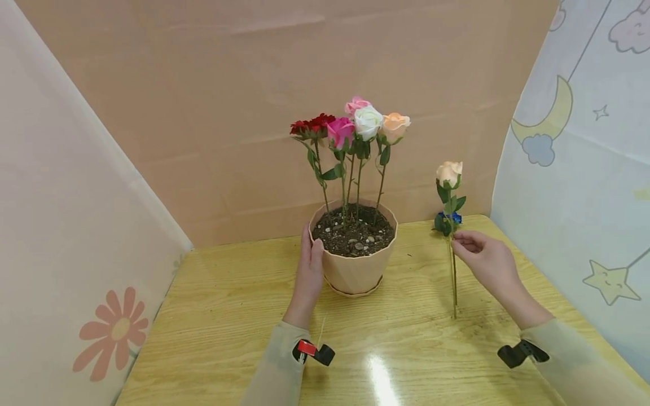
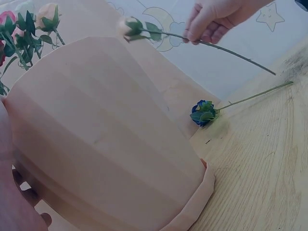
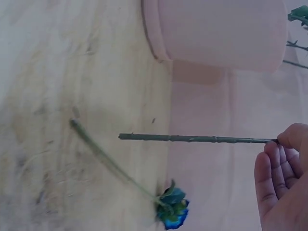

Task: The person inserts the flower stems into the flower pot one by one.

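My left hand [image 1: 308, 269] rests against the left side of a pale pink flowerpot [image 1: 358, 274], fingers along its wall and thumb near the rim. Soil with small stones fills the pot, and several upright artificial flowers stand in it: red blooms [image 1: 312, 126], a magenta rose [image 1: 340, 133], a pink one, a white rose [image 1: 368, 122] and a peach rose [image 1: 394, 127]. To the right of the pot, my right hand [image 1: 484, 259] pinches the stem of a cream rose [image 1: 449, 174]. It is held bloom up, its stem end raised above the table in the left wrist view.
A blue rose [image 2: 204, 113] lies on the wooden table [image 1: 228, 316], below the cream rose and right of the pot. A saucer [image 1: 356, 294] sits under the pot. Peach cloth [image 1: 228, 113] hangs behind, with patterned cloth [image 1: 584, 169] along both sides.
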Demonstrator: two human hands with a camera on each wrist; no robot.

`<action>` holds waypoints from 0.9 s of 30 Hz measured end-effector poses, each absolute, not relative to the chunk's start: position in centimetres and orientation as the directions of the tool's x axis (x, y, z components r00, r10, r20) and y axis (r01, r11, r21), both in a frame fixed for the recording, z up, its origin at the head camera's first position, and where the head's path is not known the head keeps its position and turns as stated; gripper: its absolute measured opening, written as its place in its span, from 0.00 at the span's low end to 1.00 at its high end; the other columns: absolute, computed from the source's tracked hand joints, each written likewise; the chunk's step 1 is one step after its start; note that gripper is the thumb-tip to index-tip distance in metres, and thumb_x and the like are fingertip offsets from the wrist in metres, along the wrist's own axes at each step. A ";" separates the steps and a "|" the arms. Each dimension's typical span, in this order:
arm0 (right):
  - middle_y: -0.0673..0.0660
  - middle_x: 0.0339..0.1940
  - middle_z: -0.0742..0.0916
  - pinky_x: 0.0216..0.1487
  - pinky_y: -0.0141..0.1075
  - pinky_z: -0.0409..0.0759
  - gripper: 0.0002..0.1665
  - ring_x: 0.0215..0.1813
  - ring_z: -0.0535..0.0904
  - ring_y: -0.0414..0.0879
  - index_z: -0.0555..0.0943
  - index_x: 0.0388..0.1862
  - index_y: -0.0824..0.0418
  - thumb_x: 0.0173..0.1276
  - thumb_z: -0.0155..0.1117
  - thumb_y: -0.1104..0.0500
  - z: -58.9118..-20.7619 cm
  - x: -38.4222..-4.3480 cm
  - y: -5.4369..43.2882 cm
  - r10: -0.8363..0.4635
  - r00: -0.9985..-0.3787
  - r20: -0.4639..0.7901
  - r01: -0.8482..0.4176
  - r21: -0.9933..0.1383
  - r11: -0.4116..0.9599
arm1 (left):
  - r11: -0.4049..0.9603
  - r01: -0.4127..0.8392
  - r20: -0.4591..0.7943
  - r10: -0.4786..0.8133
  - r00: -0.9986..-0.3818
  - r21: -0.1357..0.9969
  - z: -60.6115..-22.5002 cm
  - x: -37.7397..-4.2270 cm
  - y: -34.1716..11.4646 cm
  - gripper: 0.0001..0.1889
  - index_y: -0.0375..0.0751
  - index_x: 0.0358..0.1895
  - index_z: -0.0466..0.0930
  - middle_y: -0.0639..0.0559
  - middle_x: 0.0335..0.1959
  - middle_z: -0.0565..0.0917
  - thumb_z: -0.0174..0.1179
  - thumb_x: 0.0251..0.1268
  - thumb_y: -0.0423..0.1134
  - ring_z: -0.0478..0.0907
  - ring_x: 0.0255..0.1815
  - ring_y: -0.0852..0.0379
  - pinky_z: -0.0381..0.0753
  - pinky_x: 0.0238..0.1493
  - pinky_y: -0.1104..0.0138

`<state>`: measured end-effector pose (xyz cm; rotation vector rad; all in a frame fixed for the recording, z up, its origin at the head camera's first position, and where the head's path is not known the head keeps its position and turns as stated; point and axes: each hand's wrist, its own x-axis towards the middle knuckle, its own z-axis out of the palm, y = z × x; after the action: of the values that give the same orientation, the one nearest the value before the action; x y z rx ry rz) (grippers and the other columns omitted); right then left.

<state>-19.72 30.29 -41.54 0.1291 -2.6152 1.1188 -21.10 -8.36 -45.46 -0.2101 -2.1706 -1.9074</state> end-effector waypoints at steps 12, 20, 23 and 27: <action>0.63 0.50 0.91 0.44 0.19 0.77 0.20 0.43 0.81 0.27 0.88 0.63 0.67 0.84 0.68 0.54 -37.5 -20.1 27.3 -0.020 -0.909 0.417 -0.333 -0.697 0.635 | 0.119 0.265 0.272 -0.050 -0.961 0.957 -45.7 -21.3 -8.4 0.35 0.56 0.94 0.39 0.50 0.93 0.43 0.38 0.95 0.56 0.43 0.91 0.45 0.48 0.87 0.41; 0.55 0.47 0.90 0.46 0.19 0.78 0.18 0.45 0.83 0.33 0.89 0.60 0.66 0.83 0.69 0.55 -34.6 -20.4 25.1 -0.008 -0.887 0.461 -0.386 -0.731 0.563 | 0.144 0.248 0.258 -0.056 -0.965 0.958 -45.7 -21.3 -8.4 0.36 0.58 0.94 0.39 0.51 0.93 0.44 0.39 0.94 0.57 0.44 0.91 0.43 0.48 0.86 0.39; 0.49 0.46 0.89 0.48 0.20 0.79 0.17 0.45 0.84 0.34 0.89 0.59 0.66 0.82 0.70 0.56 -33.5 -20.7 24.3 0.000 -0.874 0.485 -0.414 -0.747 0.520 | 0.128 0.255 0.264 -0.055 -0.963 0.958 -45.7 -21.3 -8.5 0.36 0.57 0.94 0.40 0.51 0.93 0.44 0.38 0.94 0.57 0.43 0.91 0.44 0.48 0.87 0.40; 0.45 0.44 0.89 0.48 0.21 0.80 0.15 0.43 0.85 0.35 0.89 0.58 0.66 0.82 0.71 0.57 -31.9 -21.2 23.2 0.024 -0.858 0.513 -0.447 -0.768 0.458 | 0.108 0.265 0.271 -0.047 -0.961 0.958 -45.7 -21.4 -8.5 0.36 0.57 0.94 0.39 0.51 0.93 0.43 0.38 0.94 0.57 0.42 0.92 0.45 0.47 0.87 0.40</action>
<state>-21.16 23.19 -31.95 0.3541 -2.2557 1.3854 -21.35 -8.47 -45.73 -0.2163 -2.1505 -1.9423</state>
